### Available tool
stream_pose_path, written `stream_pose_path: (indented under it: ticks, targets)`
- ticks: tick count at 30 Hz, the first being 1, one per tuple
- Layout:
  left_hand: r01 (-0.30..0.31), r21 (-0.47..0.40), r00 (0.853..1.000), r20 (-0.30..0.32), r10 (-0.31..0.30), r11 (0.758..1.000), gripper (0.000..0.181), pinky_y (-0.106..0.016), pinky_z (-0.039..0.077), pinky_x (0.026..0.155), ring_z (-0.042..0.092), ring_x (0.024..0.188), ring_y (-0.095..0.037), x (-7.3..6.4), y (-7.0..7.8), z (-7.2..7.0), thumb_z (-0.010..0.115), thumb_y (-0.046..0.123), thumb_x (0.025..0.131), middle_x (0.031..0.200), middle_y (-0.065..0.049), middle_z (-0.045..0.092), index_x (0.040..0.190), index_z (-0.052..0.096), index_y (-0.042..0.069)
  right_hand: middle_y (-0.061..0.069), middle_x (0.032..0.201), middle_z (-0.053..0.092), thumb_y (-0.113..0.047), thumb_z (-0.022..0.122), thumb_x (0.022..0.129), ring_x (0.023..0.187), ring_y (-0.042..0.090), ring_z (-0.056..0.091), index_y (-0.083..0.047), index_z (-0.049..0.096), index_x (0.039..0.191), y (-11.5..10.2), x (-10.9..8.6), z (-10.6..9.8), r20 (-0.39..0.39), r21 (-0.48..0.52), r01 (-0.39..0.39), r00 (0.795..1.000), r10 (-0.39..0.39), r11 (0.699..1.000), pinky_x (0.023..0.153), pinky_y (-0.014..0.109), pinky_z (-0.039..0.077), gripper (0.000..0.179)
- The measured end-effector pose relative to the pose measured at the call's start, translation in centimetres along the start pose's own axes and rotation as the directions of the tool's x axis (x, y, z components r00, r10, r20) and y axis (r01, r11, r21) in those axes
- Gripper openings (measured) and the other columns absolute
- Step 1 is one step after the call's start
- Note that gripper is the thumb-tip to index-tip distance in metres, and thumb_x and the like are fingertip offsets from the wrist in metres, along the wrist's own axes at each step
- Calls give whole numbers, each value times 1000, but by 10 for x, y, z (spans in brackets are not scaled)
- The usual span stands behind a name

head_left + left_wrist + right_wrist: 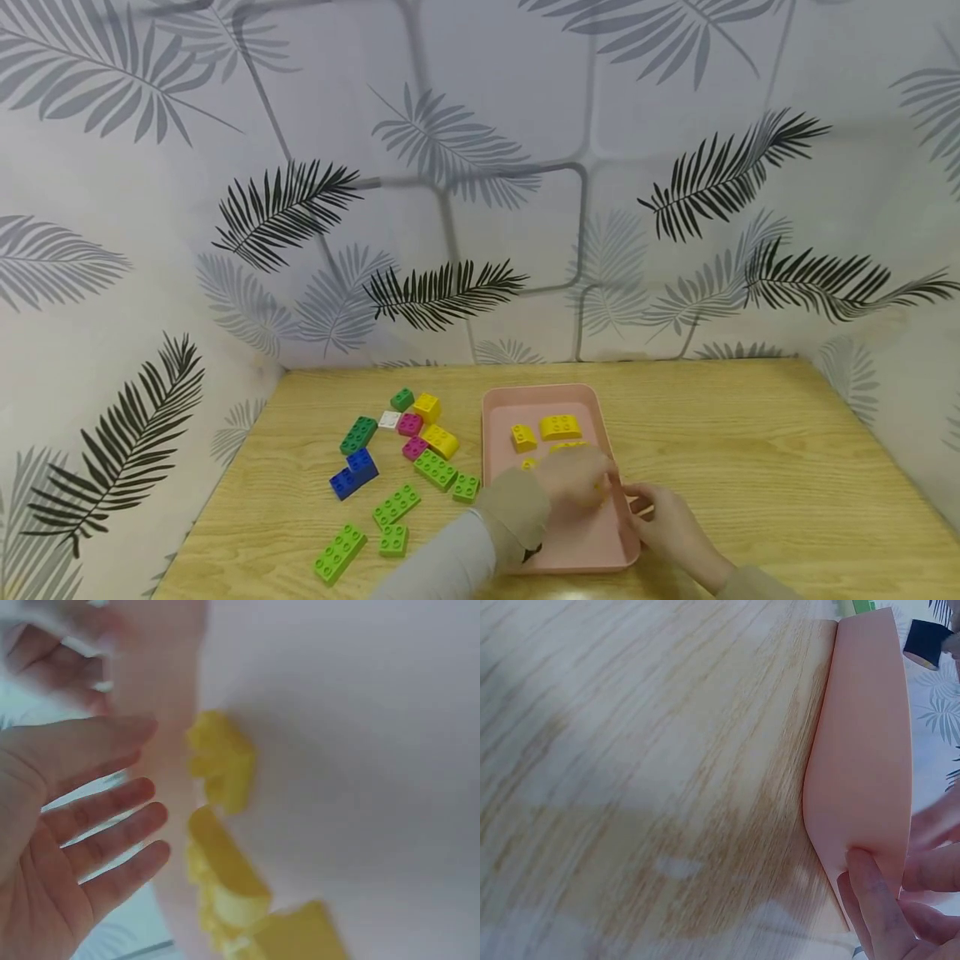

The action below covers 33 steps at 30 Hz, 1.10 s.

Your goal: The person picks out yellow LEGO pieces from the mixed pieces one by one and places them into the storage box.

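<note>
A pink tray holds several yellow toy bricks, among them a long rounded brick and a smaller curved brick. My left hand reaches into the tray near its right wall. In the left wrist view, that hand has its fingers extended, beside a yellow brick and a curved yellow brick. My right hand is at the outside of the tray's right wall. There, in the right wrist view, a fingertip presses the pink wall.
Left of the tray, bricks lie scattered on the wooden table: light green bricks, blue bricks, a dark green brick, magenta bricks, a white one and yellow ones. Leaf-patterned cloth stands behind.
</note>
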<state>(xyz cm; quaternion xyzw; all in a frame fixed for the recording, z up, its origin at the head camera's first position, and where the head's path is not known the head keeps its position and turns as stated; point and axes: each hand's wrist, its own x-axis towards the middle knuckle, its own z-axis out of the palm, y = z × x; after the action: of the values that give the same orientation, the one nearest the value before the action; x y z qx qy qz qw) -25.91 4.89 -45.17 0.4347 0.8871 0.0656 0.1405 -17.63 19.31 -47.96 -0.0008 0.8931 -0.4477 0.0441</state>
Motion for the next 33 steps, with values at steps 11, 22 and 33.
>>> stream_pose_path:
  ticks: [11, 22, 33]
  targets:
    - [134, 112, 963, -248, -103, 985, 57, -37, 18, 111, 24, 136, -22, -14, -33, -35, 60, 28, 87, 146, -4, 31, 139, 39, 17, 10, 79, 62, 9, 63, 75, 68, 23, 63, 14, 57, 109, 0, 2, 2, -11, 7, -20, 1000, 20, 1000, 54, 29, 53, 35]
    - [379, 61, 861, -390, -328, 923, 60, -44, 17, 111, 26, 133, -27, -33, -94, -42, 61, 22, 84, 144, -9, 33, 138, 38, 12, 9, 80, 63, 8, 64, 75, 70, 22, 63, 12, 58, 110, -1, 3, 2, -6, -36, -37, 999, 37, 999, 58, 31, 54, 35]
    - [527, -109, 737, -436, -517, 843, 52, -49, 29, 104, 37, 126, -32, -67, -153, -25, 60, 17, 84, 135, -16, 43, 132, 45, 2, 9, 79, 63, 6, 64, 76, 70, 22, 63, 11, 58, 109, -1, 2, 2, -9, -51, -42, 999, 42, 998, 57, 30, 53, 34]
